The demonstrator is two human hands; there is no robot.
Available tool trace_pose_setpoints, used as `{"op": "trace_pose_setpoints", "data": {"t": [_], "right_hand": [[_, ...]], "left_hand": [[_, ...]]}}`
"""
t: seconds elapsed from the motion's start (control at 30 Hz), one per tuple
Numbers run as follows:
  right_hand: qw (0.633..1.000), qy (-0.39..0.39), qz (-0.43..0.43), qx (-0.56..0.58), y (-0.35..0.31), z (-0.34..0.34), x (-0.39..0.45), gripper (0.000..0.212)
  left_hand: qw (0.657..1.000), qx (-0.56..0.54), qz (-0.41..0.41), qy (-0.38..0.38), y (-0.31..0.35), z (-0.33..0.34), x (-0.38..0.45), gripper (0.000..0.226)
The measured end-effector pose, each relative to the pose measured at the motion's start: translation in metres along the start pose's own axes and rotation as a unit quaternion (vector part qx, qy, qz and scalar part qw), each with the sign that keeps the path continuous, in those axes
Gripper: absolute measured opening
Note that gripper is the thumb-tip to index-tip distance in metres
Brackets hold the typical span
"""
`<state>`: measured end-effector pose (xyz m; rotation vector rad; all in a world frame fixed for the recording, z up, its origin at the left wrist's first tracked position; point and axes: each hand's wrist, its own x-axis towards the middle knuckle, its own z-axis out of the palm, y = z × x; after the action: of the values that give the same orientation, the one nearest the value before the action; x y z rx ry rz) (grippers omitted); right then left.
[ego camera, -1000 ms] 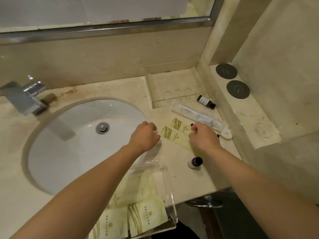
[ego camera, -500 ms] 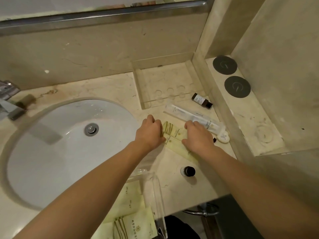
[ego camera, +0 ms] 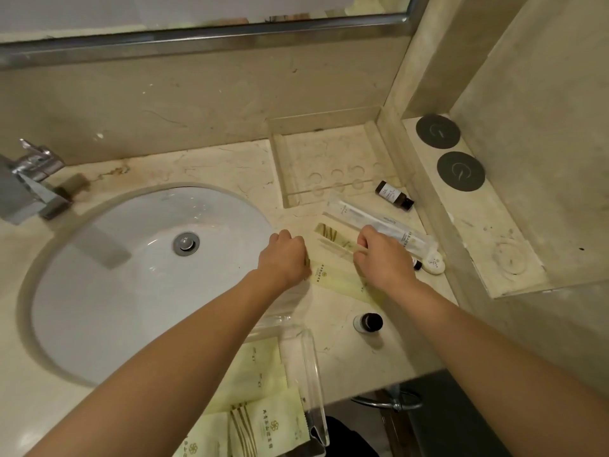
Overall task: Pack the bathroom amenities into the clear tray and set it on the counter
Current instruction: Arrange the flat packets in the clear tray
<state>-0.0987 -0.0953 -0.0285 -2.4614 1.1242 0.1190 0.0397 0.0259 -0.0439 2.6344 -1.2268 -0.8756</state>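
Two long pale green packets lie side by side on the marble counter, the far packet (ego camera: 331, 235) and the near packet (ego camera: 339, 282). My left hand (ego camera: 285, 258) is curled on the near packet's left end. My right hand (ego camera: 384, 260) pinches the far packet near its middle. The clear tray (ego camera: 311, 367) stands at the counter's front edge under my left forearm, with several green packets (ego camera: 267, 423) in it. A wrapped toothbrush (ego camera: 372, 222), a lying dark bottle (ego camera: 393, 195), an upright dark-capped bottle (ego camera: 368, 322) and a small white soap (ego camera: 435, 263) lie loose on the counter.
The white sink (ego camera: 131, 275) fills the left, with the tap (ego camera: 29, 189) behind it. A clear holder with round recesses (ego camera: 329, 159) sits against the back wall. A raised ledge with two dark round discs (ego camera: 460, 171) runs along the right.
Both hands have gone from hovering over the green packets to closing on them, the fingers curling in. The view has shifted slightly.
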Motion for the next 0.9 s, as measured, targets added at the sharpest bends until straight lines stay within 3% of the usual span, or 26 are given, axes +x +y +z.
{"op": "trace_pose_setpoints", "data": {"t": [0.13,0.3,0.5,0.67,0.9], "right_hand": [[1.0,-0.001,-0.017,0.004,-0.009,-0.01,-0.002,0.013],[0.999,0.031,-0.037,0.017,-0.029,-0.018,-0.006,0.027],[0.995,0.018,-0.096,0.019,-0.068,-0.019,-0.018,0.046],[0.988,-0.032,-0.152,-0.024,-0.103,-0.007,-0.04,0.059],[0.978,-0.106,-0.147,-0.099,-0.138,0.02,-0.076,0.045]], "left_hand": [[0.999,-0.046,-0.02,0.014,-0.011,-0.003,-0.008,0.03],[0.99,-0.141,0.015,0.016,-0.029,-0.018,-0.023,0.025],[0.924,-0.381,-0.036,-0.007,-0.062,-0.047,-0.053,0.006],[0.901,-0.431,-0.052,-0.02,-0.097,-0.053,-0.088,0.008],[0.886,-0.455,-0.05,-0.068,-0.138,-0.046,-0.143,0.007]]}}
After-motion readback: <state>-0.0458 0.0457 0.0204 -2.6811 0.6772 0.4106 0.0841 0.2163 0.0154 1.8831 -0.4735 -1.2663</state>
